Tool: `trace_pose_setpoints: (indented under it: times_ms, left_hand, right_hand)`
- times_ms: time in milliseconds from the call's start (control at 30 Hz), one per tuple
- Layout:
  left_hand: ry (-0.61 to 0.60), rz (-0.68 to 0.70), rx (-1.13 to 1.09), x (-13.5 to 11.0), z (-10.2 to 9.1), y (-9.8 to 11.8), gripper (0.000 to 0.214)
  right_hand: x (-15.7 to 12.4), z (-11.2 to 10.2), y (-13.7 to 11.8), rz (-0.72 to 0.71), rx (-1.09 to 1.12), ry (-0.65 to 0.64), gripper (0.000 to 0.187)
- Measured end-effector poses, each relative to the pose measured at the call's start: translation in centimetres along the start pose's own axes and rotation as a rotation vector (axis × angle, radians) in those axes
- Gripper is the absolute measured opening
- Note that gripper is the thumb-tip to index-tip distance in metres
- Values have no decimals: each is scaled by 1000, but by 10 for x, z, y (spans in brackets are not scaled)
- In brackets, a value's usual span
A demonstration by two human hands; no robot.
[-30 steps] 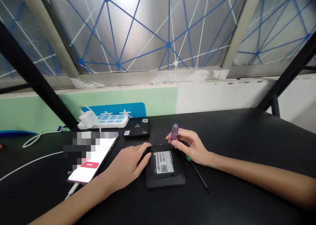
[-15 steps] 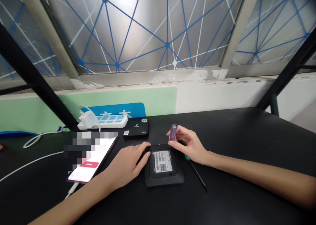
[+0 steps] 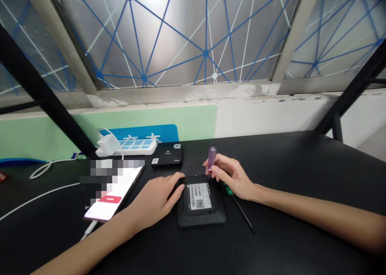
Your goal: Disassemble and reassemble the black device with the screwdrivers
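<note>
A small black box (image 3: 201,202) lies upside down on the black table (image 3: 286,174), its white label with a QR code facing up. My left hand (image 3: 155,198) rests flat against the box's left edge, fingers together and pressing on its far left corner. My right hand (image 3: 232,176) pinches a purple-handled screwdriver (image 3: 212,156) held upright, its tip at the box's far right corner.
A green-handled screwdriver (image 3: 239,208) lies on the table right of the box. A lit phone (image 3: 113,196) with a cable lies to the left. Behind sit a second black box (image 3: 167,154), a white power strip (image 3: 129,146) with a charger (image 3: 106,145), and the wall.
The purple screwdriver has straightened a little and stands slightly higher in my right hand. My left hand and the box have barely shifted.
</note>
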State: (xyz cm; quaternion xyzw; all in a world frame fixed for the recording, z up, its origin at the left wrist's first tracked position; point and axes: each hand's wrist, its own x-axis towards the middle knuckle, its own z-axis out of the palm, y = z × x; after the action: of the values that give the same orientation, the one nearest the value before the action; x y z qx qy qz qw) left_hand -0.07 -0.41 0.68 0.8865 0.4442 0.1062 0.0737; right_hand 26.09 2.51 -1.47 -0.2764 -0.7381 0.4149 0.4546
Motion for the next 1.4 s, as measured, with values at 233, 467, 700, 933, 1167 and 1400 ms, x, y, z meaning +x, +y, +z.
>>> trace_pose_setpoints:
  times_ms: [233, 467, 700, 933, 1167, 1400]
  left_hand:
    - [17, 6, 10, 0, 2, -1, 34]
    - [26, 16, 0, -1, 2, -2, 35]
    - [20, 14, -5, 0, 0, 0, 35]
    - [16, 3, 5, 0, 1, -1, 35]
    - [1, -6, -1, 0, -1, 0, 36]
    - [9, -1, -5, 0, 0, -1, 35]
  right_hand:
    - [3, 3, 5, 32, -10, 67, 22]
    - [3, 2, -2, 60, 40, 20, 19]
    - [2, 1, -1, 41, -5, 20, 22]
    - [5, 3, 4, 94, 127, 82, 25]
    - [4, 1, -2, 75, 100, 26, 22]
    - [3, 2, 4, 65, 7, 63, 21]
